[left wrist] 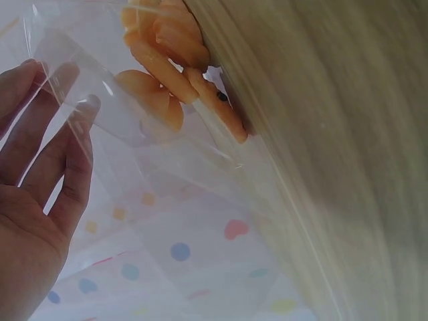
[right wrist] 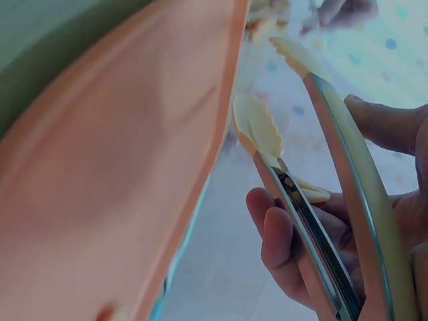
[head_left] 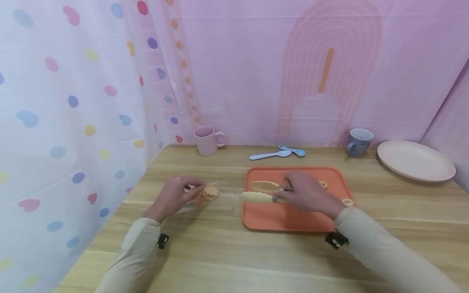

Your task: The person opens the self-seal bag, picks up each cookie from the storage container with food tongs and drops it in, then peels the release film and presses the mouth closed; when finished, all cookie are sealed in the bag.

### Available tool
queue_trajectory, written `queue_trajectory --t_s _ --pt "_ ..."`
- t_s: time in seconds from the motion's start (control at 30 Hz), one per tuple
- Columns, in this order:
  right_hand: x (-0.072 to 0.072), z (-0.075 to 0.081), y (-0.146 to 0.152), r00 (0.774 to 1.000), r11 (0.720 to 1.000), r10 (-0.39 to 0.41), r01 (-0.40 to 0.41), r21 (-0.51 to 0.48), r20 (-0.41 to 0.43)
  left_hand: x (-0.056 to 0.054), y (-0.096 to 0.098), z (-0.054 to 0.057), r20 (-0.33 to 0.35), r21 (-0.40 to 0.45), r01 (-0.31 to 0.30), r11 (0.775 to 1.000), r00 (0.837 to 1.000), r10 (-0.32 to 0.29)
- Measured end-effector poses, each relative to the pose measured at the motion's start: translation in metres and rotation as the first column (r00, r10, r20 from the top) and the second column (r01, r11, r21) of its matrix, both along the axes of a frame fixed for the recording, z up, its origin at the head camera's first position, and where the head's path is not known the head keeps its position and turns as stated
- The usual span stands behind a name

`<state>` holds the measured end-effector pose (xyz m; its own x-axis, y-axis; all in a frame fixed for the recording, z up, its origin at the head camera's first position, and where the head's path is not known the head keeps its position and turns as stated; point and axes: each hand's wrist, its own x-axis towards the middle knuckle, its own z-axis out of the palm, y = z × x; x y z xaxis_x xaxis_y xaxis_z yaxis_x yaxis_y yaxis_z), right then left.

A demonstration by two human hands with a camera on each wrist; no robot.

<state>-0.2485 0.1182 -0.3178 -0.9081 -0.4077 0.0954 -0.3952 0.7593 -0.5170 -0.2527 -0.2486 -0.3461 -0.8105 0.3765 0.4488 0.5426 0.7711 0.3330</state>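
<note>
Pink cloth (head_left: 242,73) hangs across the far side, and white fabric with coloured spots (head_left: 88,162) covers the left. Before them stretches a wood-grained table (head_left: 220,256). An orange tray (head_left: 293,219) lies right of centre, with a cream plate (head_left: 415,160) at the far right. Left of the tray is a clear bag (left wrist: 194,154) with orange pieces (left wrist: 179,40) in it. A person's left hand (head_left: 177,191) has its grip pinched on the bag's plastic. The right hand (head_left: 307,193), over the tray, has its grip closed around a pair of tongs (head_left: 258,197); their two scalloped cream ends stand apart, pointing left toward the bag. A pink mug (head_left: 207,142) stands at the far left of the table and a blue-grey mug (head_left: 360,143) far right. Between them, a pale spoon (head_left: 269,155) touches a bluer spoon (head_left: 299,152). Smallest are two pale rings, one (head_left: 323,184) inside the tray just beyond the right hand, the other (head_left: 347,202) by its right edge.
</note>
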Motion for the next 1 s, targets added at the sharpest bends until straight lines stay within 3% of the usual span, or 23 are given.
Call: queue_trajectory --t_s 0.37,0.53,0.63,0.7,0.9,1.0 --pt "0.001 0.002 0.104 0.967 0.992 -0.043 0.072 0.105 -0.251 0.001 -0.004 -0.001 0.002 0.027 0.009 1.000 1.000 -0.009" --pt "0.004 -0.005 0.153 0.917 0.980 -0.053 0.124 0.155 -0.395 0.000 -0.003 -0.006 0.008 0.045 0.034 0.998 0.999 -0.034" --pt "0.007 -0.007 0.173 0.913 0.968 -0.080 0.167 0.189 -0.399 -0.001 -0.002 -0.008 0.013 0.045 0.042 0.998 0.999 -0.043" --pt "0.008 -0.009 0.181 0.928 0.966 -0.090 0.170 0.194 -0.362 0.000 -0.002 -0.009 0.019 0.043 0.043 0.998 0.999 -0.043" --pt "0.002 -0.014 0.183 0.925 0.981 -0.018 0.089 0.170 -0.380 0.003 -0.005 -0.008 0.036 0.031 0.015 0.999 0.999 -0.016" --pt "-0.002 -0.013 0.181 0.931 0.978 -0.019 0.092 0.185 -0.364 0.003 -0.006 -0.006 0.053 0.033 0.006 0.999 0.999 -0.008"
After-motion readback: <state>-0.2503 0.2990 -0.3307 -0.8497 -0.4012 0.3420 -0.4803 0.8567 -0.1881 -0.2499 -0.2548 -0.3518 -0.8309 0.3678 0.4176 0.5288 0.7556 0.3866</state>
